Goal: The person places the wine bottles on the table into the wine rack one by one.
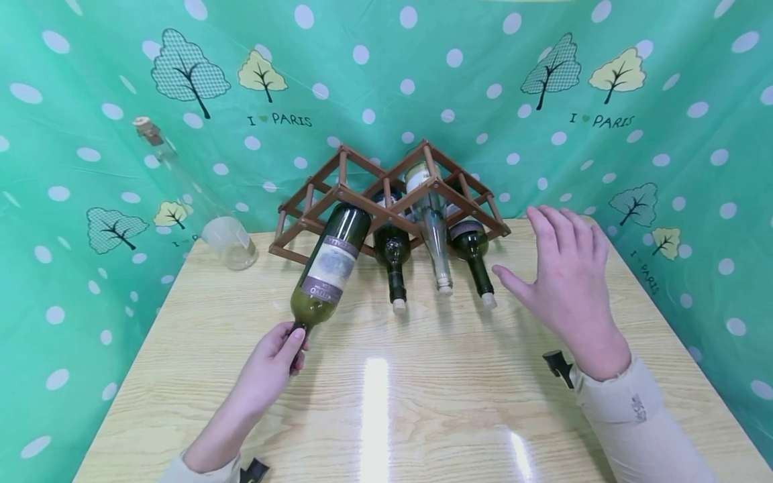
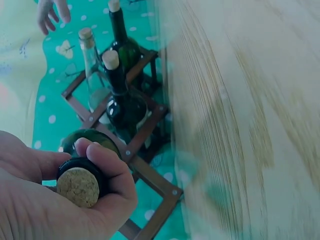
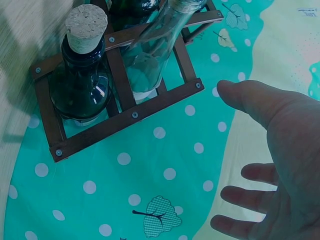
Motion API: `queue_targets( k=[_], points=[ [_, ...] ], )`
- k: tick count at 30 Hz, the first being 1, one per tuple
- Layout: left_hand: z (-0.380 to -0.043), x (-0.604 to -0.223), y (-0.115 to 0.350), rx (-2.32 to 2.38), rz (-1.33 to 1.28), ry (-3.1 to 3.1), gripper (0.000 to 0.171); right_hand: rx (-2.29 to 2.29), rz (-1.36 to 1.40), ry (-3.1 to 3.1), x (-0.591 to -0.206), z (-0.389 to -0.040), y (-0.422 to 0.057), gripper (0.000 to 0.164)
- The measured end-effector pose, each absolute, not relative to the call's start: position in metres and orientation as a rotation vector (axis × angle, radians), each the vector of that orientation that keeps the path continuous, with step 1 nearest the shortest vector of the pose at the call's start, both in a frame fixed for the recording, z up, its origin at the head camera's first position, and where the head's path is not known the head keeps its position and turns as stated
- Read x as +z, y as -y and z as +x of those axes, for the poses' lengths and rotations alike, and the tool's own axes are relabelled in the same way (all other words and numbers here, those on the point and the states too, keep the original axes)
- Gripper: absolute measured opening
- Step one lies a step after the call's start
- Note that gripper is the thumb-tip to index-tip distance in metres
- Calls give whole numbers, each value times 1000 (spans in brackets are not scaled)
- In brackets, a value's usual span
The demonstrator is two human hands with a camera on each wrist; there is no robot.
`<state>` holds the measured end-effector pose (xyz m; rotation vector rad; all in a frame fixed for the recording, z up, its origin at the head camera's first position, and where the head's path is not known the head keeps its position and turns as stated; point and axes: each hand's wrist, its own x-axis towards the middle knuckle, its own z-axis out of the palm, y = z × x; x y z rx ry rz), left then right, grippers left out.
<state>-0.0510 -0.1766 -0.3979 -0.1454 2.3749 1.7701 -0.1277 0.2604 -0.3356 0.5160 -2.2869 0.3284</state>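
My left hand (image 1: 273,359) grips the neck of a dark green wine bottle (image 1: 329,268) with a purple and white label; its base end meets the left part of the wooden wine rack (image 1: 356,198). In the left wrist view the fingers wrap round the neck just below the cork (image 2: 78,187). My right hand (image 1: 570,282) hovers right of the rack, fingers spread, holding nothing. Lying in the rack, necks toward me, are a dark bottle (image 1: 392,248), a clear bottle (image 1: 435,231) and a green bottle (image 1: 471,245) at the right.
A clear corked bottle (image 1: 232,241) stands on the table (image 1: 447,376) left of the rack. A green dotted cloth (image 1: 410,87) with printed trees hangs behind and at both sides. Black wrist mounts (image 1: 558,365) stick out beside the sleeves.
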Motion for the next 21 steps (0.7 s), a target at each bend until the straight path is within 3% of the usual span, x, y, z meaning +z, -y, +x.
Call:
queue_targets(
  k=[21],
  points=[
    [-61, -383, 157, 1890, -50, -2172, 31, 270, 500, 2424, -336, -125, -262, 106]
  ],
)
